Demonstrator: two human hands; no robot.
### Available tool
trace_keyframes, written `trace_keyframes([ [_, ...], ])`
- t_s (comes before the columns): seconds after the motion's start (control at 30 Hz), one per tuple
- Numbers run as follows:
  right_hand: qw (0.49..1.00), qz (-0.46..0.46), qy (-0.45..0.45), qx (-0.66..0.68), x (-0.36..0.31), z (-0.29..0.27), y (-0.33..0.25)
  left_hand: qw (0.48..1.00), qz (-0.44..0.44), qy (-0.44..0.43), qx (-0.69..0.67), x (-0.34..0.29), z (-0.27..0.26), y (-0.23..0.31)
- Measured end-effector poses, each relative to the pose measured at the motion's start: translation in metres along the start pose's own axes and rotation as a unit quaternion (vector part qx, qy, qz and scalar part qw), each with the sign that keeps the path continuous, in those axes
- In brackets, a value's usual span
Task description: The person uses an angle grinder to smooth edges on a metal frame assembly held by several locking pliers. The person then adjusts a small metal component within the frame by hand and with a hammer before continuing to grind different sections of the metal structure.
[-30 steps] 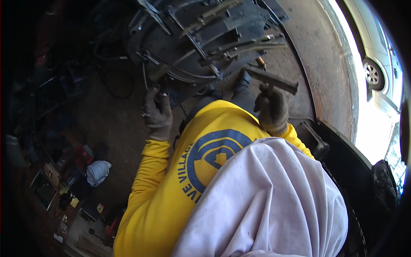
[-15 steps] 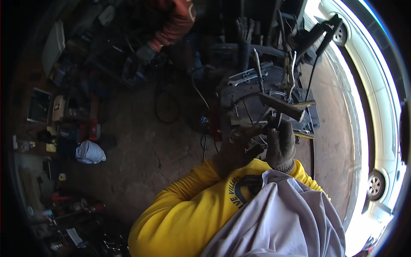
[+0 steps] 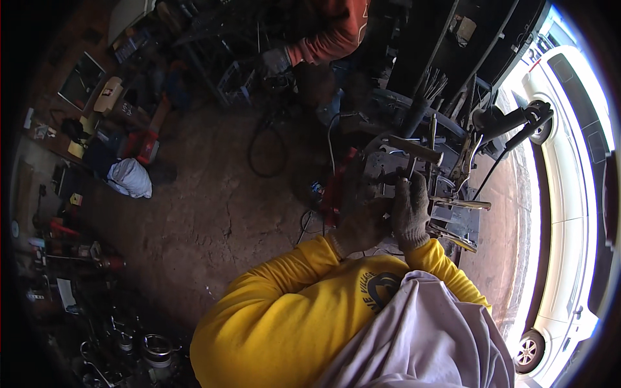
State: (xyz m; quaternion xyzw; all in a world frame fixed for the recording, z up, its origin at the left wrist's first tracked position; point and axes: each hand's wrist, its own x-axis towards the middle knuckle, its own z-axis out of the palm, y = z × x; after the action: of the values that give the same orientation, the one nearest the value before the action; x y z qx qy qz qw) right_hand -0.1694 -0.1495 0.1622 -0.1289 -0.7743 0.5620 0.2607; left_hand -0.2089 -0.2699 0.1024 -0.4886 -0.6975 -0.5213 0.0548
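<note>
My right hand [image 3: 412, 205], in a knitted work glove, is closed around the thin metal shaft of a hammer [image 3: 422, 150]. Its long head lies crosswise above my fingers, thick at the right end and narrower at the left. Close beside it, my gloved left hand [image 3: 363, 226] reaches in from the left, its fingers in deep shadow; whether they grip anything I cannot make out. Both hands are over the near part of a dark metal worktable [image 3: 466, 223]. Locking pliers [image 3: 464, 158] stand at its right side, and another pair of pliers [image 3: 460, 203] juts over the edge.
Across the worktable another person's orange sleeve [image 3: 333, 42] and gloved hand [image 3: 277, 60] show. A bundle of thin rods [image 3: 432, 85] stands in a tube at the back. A cable [image 3: 266, 174] loops on the floor. A white car [image 3: 569, 213] is outside at right.
The view has turned, so the surroundings sit differently in it. My hands have moved slightly away from my body, with the hammer still in the right, and the left is closer to it.
</note>
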Motion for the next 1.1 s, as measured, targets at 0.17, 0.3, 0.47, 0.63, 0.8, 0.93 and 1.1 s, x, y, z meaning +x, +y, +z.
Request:
trace_keyframes([
  [0.17,0.997,0.064,0.029,0.038,0.008,-0.003,-0.001,0.998,0.003,-0.023,-0.053,0.015,-0.005,-0.010],
  [0.3,0.986,-0.012,-0.034,-0.166,-0.003,-0.025,-0.019,0.998,0.007,-0.006,0.059,0.009,-0.034,-0.028],
  [0.47,0.985,0.137,-0.097,0.038,-0.045,-0.087,-0.015,0.916,-0.367,-0.044,-0.157,0.009,-0.059,-0.076],
  [0.63,0.978,0.198,-0.043,0.045,-0.095,-0.120,-0.017,0.825,-0.497,-0.001,-0.269,0.040,-0.062,-0.075],
  [0.8,0.963,0.260,0.010,0.070,-0.126,-0.134,0.009,0.849,-0.463,-0.139,-0.213,0.102,-0.044,-0.103],
  [0.93,0.964,0.260,-0.037,0.034,-0.118,-0.128,0.012,0.904,-0.293,-0.310,-0.012,0.136,-0.023,-0.154],
  [1.1,0.960,0.276,-0.051,0.000,-0.114,-0.120,0.008,0.807,-0.146,-0.526,0.225,0.176,0.014,-0.127],
])
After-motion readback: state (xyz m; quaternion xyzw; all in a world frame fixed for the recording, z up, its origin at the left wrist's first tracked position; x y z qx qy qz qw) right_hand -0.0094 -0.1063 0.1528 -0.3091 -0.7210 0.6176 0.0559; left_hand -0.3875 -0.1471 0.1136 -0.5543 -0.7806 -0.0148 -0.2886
